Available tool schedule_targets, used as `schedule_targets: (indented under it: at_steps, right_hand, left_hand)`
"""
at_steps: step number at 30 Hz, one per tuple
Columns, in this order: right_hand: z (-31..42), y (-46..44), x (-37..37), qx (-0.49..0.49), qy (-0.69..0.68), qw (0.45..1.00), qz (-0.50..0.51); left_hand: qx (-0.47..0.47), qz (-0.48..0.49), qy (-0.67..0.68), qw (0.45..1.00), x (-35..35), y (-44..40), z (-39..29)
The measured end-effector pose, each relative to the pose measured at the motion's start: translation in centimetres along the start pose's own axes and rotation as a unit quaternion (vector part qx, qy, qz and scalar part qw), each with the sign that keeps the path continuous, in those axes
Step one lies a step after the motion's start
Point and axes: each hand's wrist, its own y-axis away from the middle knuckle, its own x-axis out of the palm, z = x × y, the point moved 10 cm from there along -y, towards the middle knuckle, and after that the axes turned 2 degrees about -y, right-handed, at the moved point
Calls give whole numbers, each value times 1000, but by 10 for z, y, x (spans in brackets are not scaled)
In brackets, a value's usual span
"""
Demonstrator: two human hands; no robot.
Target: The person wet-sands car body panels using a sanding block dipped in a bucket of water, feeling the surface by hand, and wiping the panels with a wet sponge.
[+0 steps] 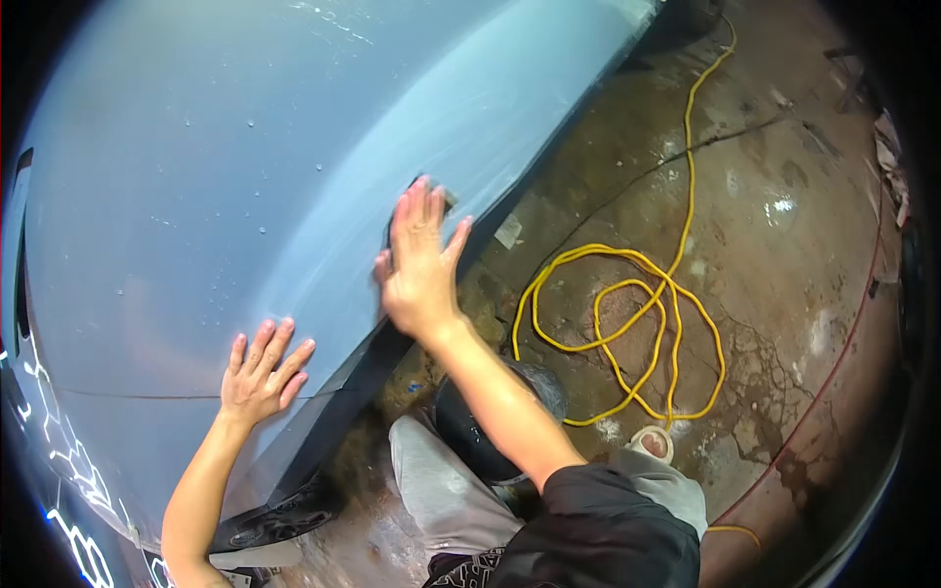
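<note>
A blue-grey car body panel (323, 196) spreads below me, with water drops and a paler, streaked, wet-looking band along its edge. My left hand (257, 380) rests flat on it near a panel seam, fingers spread and nothing held. Further up the edge, my right hand (421, 269) lies over a dark flat sanding pad (449, 199), pressing it against the pale band. Only slivers of the pad show beyond the fingers, and the rest is hidden. The right hand is slightly blurred.
A yellow hose or cord (691, 147) lies coiled on the wet, stained concrete floor (774, 323). A black bucket (470, 421) stands by my legs, partly under my right arm. A thin dark cable (627, 186) and a reddish line (833, 392) cross the floor.
</note>
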Motion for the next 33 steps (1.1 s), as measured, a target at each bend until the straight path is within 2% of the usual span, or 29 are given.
schedule_targets:
  at_steps: [1, 5, 6, 8, 9, 10, 12, 15, 16, 18, 19, 21, 22, 23, 24, 25, 26, 28, 29, 30, 31, 32, 33]
  right_hand:
    - [-17, -35, -25, -11, -3, 999, -37]
    - [-96, -176, -99, 82, -54, 988, -116]
    - [-92, -171, -87, 81, -55, 989, -108]
    - [-49, -148, -55, -12, -161, 975, -151]
    - [17, -107, -41, -25, 36, 994, -97]
    - [55, -61, -5, -46, -40, 998, -26]
    - [94, 8, 41, -96, -29, 994, 40]
    - [40, -59, -11, -48, -1, 999, -7]
    - [-2, -100, -36, -10, 41, 996, -85]
    - [-88, -168, -87, 90, -58, 987, -120]
    - [-92, -174, -98, 109, -16, 986, -124]
    - [-58, -146, -71, 42, -93, 984, -144]
    - [-15, -103, -40, 16, -9, 994, -104]
    - [38, -60, -13, -15, -5, 1000, -24]
    - [76, -8, 35, -74, 46, 990, 114]
    - [110, 40, 58, -139, -84, 979, 122]
    - [104, 45, 61, -136, -82, 980, 124]
    - [106, 50, 54, -250, -52, 962, 93]
    - [84, 12, 33, -201, 78, 973, 81]
    - [46, -35, 1, -125, 56, 990, -13]
    - [7, -71, -26, -41, 101, 991, -71]
    - [-43, -103, -44, 51, -68, 993, -78]
    - [-40, -103, -37, 50, -67, 994, -75]
  left_hand:
    - [2, -3, -5, 1000, -2, -1, 0]
    - [0, -20, 9, 1000, -6, -1, -2]
    - [-6, -15, 11, 1000, -6, 0, -3]
    - [-17, -1, 14, 1000, -4, 0, 0]
    - [-22, 1, 12, 1000, -2, -1, 3]
    - [-21, 0, 11, 1000, -1, -1, 3]
    - [-19, 3, 14, 1000, -2, 2, 1]
    - [-10, -12, 18, 1000, -5, 0, -1]
    - [-12, -10, 18, 1000, -3, -2, 0]
    - [-29, -7, 22, 999, -4, 0, 1]
    - [-34, 0, 23, 999, -5, 2, 2]
    - [-44, 5, 19, 999, -5, 0, 4]
    - [-43, -25, 29, 998, -10, -2, 4]
    - [-43, -22, 26, 998, -8, 2, 6]
    - [-101, -33, 11, 994, -7, 9, 18]
    - [-159, -43, -2, 986, -6, 16, 28]
    - [-163, -85, 32, 983, -14, 16, 30]
    - [-149, -93, 27, 984, -18, 16, 28]
    - [-140, -102, 18, 985, -21, 16, 27]
    - [-137, -115, 18, 984, -25, 15, 27]
    - [-142, -115, 19, 983, -26, 14, 28]
    - [-149, -122, 22, 981, -29, 13, 29]
    - [-156, -130, 25, 979, -30, 15, 30]
